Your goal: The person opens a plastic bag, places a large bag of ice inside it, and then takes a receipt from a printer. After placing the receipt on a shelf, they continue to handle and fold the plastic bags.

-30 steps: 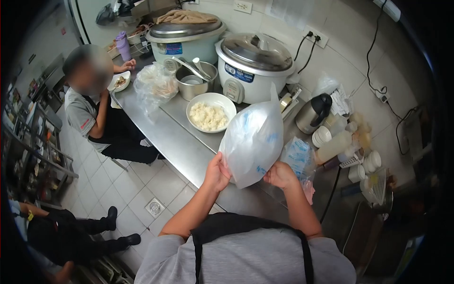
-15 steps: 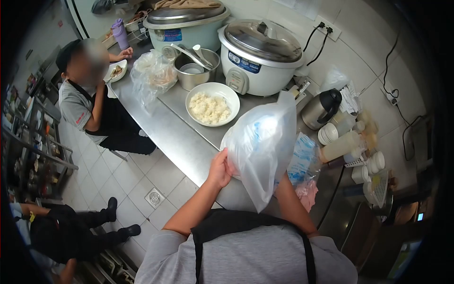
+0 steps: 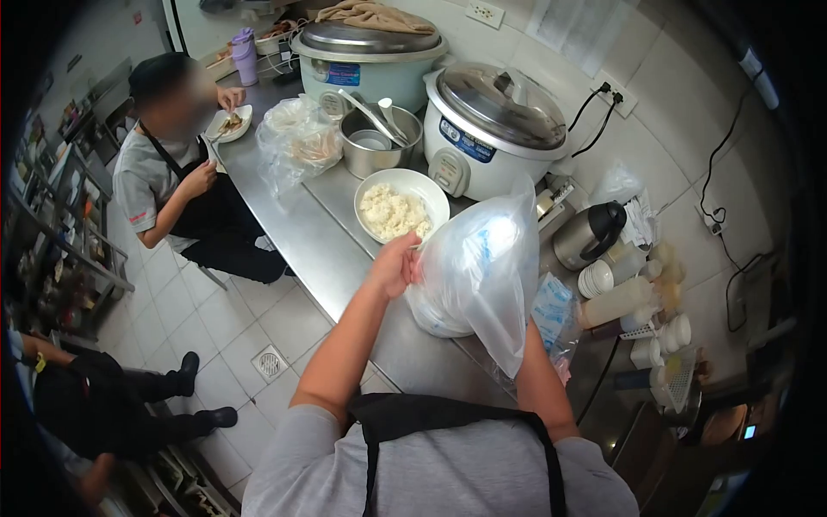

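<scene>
Plastic bag (image 3: 474,267) in the left fingers (image 3: 405,249)

I can't see the right hand behind the plastic bag (image 3: 478,258), and the picture's left edge cuts off the standing person (image 3: 86,401).

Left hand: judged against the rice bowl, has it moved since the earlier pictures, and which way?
Yes: the left hand has moved forward, toward the bowl. A gap showed between them earlier; now the hand overlaps the bowl's near rim in this view.
</scene>
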`<state>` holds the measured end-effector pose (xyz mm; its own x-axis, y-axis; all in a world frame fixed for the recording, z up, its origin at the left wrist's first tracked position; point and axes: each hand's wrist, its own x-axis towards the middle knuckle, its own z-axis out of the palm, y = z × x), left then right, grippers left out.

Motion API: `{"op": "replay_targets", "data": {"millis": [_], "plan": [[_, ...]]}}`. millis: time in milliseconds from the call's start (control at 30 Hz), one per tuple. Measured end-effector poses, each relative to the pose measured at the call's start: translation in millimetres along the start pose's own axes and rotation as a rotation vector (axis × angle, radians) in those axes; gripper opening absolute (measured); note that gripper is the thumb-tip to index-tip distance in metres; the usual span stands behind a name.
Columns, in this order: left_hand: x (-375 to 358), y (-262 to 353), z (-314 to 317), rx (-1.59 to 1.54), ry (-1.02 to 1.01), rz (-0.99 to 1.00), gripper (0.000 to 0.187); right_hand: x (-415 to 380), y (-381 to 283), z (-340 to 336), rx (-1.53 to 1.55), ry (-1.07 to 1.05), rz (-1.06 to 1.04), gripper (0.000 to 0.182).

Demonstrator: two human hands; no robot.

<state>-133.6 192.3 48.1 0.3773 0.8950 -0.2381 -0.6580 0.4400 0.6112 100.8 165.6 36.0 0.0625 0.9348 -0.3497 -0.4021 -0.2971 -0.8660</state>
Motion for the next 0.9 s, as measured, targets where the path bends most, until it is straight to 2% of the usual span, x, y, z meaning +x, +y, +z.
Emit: {"op": "replay_targets", "data": {"millis": [100, 200, 233, 333, 433, 533, 633, 733, 833, 900], "plan": [[21.1, 19.0, -7.7, 0.105, -0.242, -0.220, 0.032, -0.7, -4.3, -4.0, 0.000, 0.000, -0.014, 0.027], [12.0, 6.0, -1.0, -0.028, -0.207, -0.372, 0.041, 3.2, -8.6, -9.3, -0.029, 0.010, -0.028, 0.028], [17.4, -6.3, -17.4, -0.113, -0.349, -0.376, 0.046, 6.1, -8.8, -10.8, -0.037, 0.013, -0.031, 0.028], [24.4, -38.8, -37.7, -0.388, -0.310, -0.394, 0.047, 14.0, -6.5, -14.2, -0.070, 0.024, -0.037, 0.028], [18.0, -44.8, -33.7, -0.310, -0.222, -0.324, 0.047, 13.4, -3.3, -22.1, -0.083, 0.044, -0.044, 0.028], [3.4, -50.2, -30.6, -0.379, -0.076, -0.161, 0.044, -1.1, -3.3, -37.2, 0.032, 0.079, -0.034, 0.029], [-24.2, -53.9, -9.3, -0.417, 0.064, 0.002, 0.040, -37.6, -4.5, -53.5, 0.408, 0.063, 0.021, 0.029], [-50.7, -55.3, 19.4, -0.460, 0.146, 0.046, 0.028, -89.6, 14.5, -55.8, 0.774, -0.077, 0.198, 0.030], [-58.9, -86.8, 7.3, -0.406, 0.099, -0.051, 0.032, -127.9, 41.9, -31.1, 0.601, -0.222, 0.425, 0.032], [-79.2, -96.7, 29.0, -0.288, 0.102, -0.008, 0.028, -132.3, 50.1, -4.8, 0.650, -0.140, 0.372, 0.034]]}}
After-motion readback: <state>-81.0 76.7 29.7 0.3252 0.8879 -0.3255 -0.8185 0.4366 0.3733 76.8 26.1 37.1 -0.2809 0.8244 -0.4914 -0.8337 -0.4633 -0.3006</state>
